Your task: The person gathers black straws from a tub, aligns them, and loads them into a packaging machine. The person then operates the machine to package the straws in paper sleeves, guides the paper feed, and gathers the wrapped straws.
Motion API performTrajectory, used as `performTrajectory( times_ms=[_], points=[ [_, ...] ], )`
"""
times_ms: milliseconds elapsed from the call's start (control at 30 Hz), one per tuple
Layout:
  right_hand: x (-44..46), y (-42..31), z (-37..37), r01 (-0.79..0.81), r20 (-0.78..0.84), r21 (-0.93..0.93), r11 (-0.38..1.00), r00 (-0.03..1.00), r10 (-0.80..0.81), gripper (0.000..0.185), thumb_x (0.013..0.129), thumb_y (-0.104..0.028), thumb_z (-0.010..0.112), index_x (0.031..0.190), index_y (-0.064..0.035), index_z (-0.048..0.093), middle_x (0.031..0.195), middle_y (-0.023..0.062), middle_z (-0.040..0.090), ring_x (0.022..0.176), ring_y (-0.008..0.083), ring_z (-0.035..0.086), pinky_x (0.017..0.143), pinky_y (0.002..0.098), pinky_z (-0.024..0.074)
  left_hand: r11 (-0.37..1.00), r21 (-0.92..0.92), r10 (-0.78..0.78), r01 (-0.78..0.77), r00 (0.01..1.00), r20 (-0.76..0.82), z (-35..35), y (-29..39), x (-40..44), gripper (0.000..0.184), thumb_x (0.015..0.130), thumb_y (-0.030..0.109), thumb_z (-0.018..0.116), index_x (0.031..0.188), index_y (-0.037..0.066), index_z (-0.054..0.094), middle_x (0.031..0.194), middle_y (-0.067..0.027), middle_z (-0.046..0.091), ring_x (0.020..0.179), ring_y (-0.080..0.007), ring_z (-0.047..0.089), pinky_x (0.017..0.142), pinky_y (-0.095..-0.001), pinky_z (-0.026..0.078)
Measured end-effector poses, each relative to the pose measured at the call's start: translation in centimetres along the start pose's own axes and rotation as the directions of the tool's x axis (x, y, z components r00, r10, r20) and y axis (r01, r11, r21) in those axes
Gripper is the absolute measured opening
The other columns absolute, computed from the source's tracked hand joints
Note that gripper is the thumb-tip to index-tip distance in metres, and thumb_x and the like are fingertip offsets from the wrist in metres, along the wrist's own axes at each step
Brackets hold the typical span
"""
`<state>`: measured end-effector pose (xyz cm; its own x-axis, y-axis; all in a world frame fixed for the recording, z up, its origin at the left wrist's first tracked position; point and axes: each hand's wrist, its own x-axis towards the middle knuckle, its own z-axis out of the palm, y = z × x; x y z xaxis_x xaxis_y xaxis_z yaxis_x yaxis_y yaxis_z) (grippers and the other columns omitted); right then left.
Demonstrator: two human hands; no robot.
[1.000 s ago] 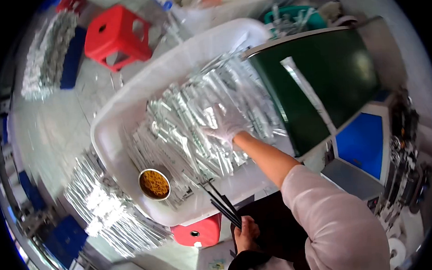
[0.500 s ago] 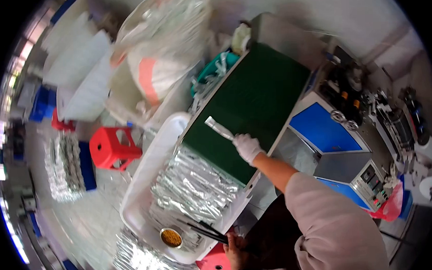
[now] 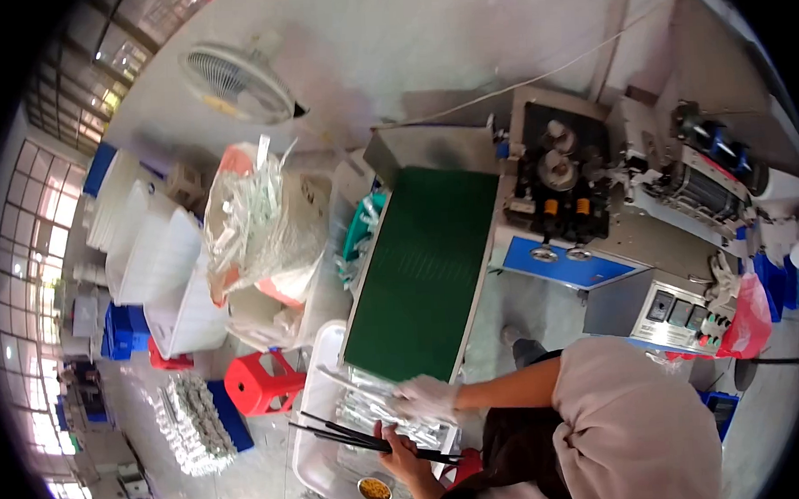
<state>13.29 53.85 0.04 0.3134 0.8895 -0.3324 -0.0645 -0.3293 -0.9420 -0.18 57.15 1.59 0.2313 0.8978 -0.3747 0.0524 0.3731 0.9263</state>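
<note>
My left hand (image 3: 406,456), bare, is closed around several thin black sticks (image 3: 359,439), which fan out to the left over the white tub (image 3: 309,459). My right hand (image 3: 428,398), in a white glove and blurred by motion, is above the silver packets (image 3: 371,409) in the tub, at the near end of the green conveyor belt (image 3: 427,257). A narrow, pale silver packet (image 3: 356,382) sticks out leftward from its fingers. Below my left hand, a small round tin (image 3: 374,490) of yellow-brown bits stands in the tub.
Left of the tub are a red stool (image 3: 261,383) and a stack of silver packets (image 3: 193,428) on the floor. A large sack (image 3: 278,228) and a teal basket (image 3: 360,229) stand beside the belt. Machinery (image 3: 557,180) and a control box (image 3: 661,309) are to the right.
The view has swung up and round. My right hand has moved from over the green belt back to the tub with the silver packet. My left hand still grips the black sticks.
</note>
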Motion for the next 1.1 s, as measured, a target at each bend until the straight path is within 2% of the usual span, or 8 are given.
performTrajectory(
  times_ms=[67, 233, 333, 467, 567, 800, 1000, 1100],
  points=[
    [-5.1, -1.4, -0.9, 0.045, 0.041, -0.311, 0.949, 0.999, -0.034, 0.031, 0.085, -0.032, 0.049, 0.085, -0.0015, 0.057, 0.071, 0.0164, 0.060, 0.057, 0.0242, 0.058, 0.055, 0.0331, 0.0449, 0.995, -0.008, -0.093, 0.096, 0.979, 0.182, 1.5, 1.7, 0.6, 0.033, 0.085, 0.019, 0.052, 0.113, 0.001, 0.049, 0.081, -0.0053, 0.061, 0.043, -0.0021, 0.034, 0.035, -0.0170, 0.024],
    [-13.9, -2.1, -0.3, -0.064, -0.167, -0.046, 0.997, 0.984, 0.055, 0.036, 0.085, -0.038, 0.046, 0.088, -0.0043, 0.059, 0.074, 0.0095, 0.062, 0.067, 0.0172, 0.060, 0.062, 0.0295, 0.0450, 0.978, 0.175, -0.201, 0.118, 0.768, 0.608, 6.2, 4.1, -1.8, 0.023, 0.084, 0.019, 0.055, 0.098, 0.001, 0.058, 0.075, -0.0004, 0.059, 0.043, -0.0021, 0.034, 0.038, -0.0181, 0.022],
    [-18.0, -1.7, -1.7, -0.064, -0.340, -0.597, 0.799, 0.923, -0.180, 0.038, 0.085, -0.039, 0.046, 0.085, -0.0047, 0.060, 0.073, 0.0080, 0.060, 0.063, 0.0162, 0.057, 0.059, 0.0289, 0.0445, 0.933, 0.216, -0.334, 0.288, 0.470, 0.817, 4.8, 2.8, -3.7, 0.022, 0.083, 0.020, 0.056, 0.094, 0.001, 0.058, 0.069, 0.0006, 0.056, 0.043, -0.0019, 0.033, 0.038, -0.0176, 0.022],
    [-20.2, -5.3, -3.6, 0.034, -0.661, 0.114, 0.993, 0.749, 0.050, 0.039, 0.080, -0.041, 0.052, 0.082, -0.0038, 0.061, 0.065, 0.0068, 0.061, 0.052, 0.0160, 0.055, 0.048, 0.0281, 0.0429, 0.857, 0.463, -0.495, 0.228, 0.112, 0.862, 1.5, 0.7, -7.1, 0.023, 0.084, 0.025, 0.055, 0.089, 0.003, 0.060, 0.066, 0.0014, 0.056, 0.042, -0.0018, 0.032, 0.039, -0.0167, 0.021],
    [-21.3, -7.7, -3.9, -0.169, -0.572, 0.083, 0.982, 0.799, 0.186, 0.029, 0.083, -0.032, 0.052, 0.089, -0.0046, 0.060, 0.065, 0.0015, 0.053, 0.055, 0.0051, 0.043, 0.049, 0.0188, 0.0353, 0.840, 0.531, -0.543, 0.115, 0.165, 0.823, 1.0, 1.7, -8.4, 0.024, 0.083, 0.026, 0.056, 0.086, 0.003, 0.059, 0.066, 0.0008, 0.055, 0.045, -0.0028, 0.035, 0.040, -0.0169, 0.024],
    [-21.4, -8.5, -5.8, 0.026, -0.569, 0.226, 0.974, 0.815, 0.111, 0.027, 0.082, -0.029, 0.053, 0.088, -0.0045, 0.061, 0.061, -0.0016, 0.049, 0.053, 0.0050, 0.040, 0.048, 0.0184, 0.0317, 0.849, 0.526, -0.528, 0.039, 0.076, 0.846, 0.7, 2.6, -9.0, 0.026, 0.082, 0.027, 0.058, 0.084, 0.002, 0.060, 0.068, -0.0003, 0.057, 0.044, -0.0020, 0.035, 0.041, -0.0166, 0.025],
    [-22.7, -8.8, -15.4, 0.353, -0.923, 0.264, 0.897, 0.364, 0.128, 0.029, 0.081, -0.034, 0.055, 0.082, -0.0066, 0.063, 0.058, -0.0040, 0.042, 0.051, 0.0037, 0.034, 0.045, 0.0177, 0.0273, 0.841, 0.519, -0.540, 0.150, 0.205, 0.816, 2.2, 2.1, -7.9, 0.022, 0.082, 0.026, 0.058, 0.082, 0.004, 0.059, 0.063, 0.0019, 0.053, 0.044, -0.0030, 0.036, 0.040, -0.0169, 0.024],
    [-24.6, -8.2, -21.2, 0.527, -0.977, 0.167, 0.833, 0.202, 0.068, 0.028, 0.084, -0.029, 0.053, 0.090, -0.0028, 0.061, 0.060, -0.0056, 0.042, 0.052, 0.0020, 0.034, 0.045, 0.0153, 0.0266, 0.893, 0.410, -0.448, 0.184, 0.456, 0.769, 3.3, 1.2, -6.4, 0.021, 0.083, 0.025, 0.056, 0.082, 0.004, 0.058, 0.061, 0.0019, 0.052, 0.043, -0.0042, 0.037, 0.039, -0.0176, 0.023]
  ],
)
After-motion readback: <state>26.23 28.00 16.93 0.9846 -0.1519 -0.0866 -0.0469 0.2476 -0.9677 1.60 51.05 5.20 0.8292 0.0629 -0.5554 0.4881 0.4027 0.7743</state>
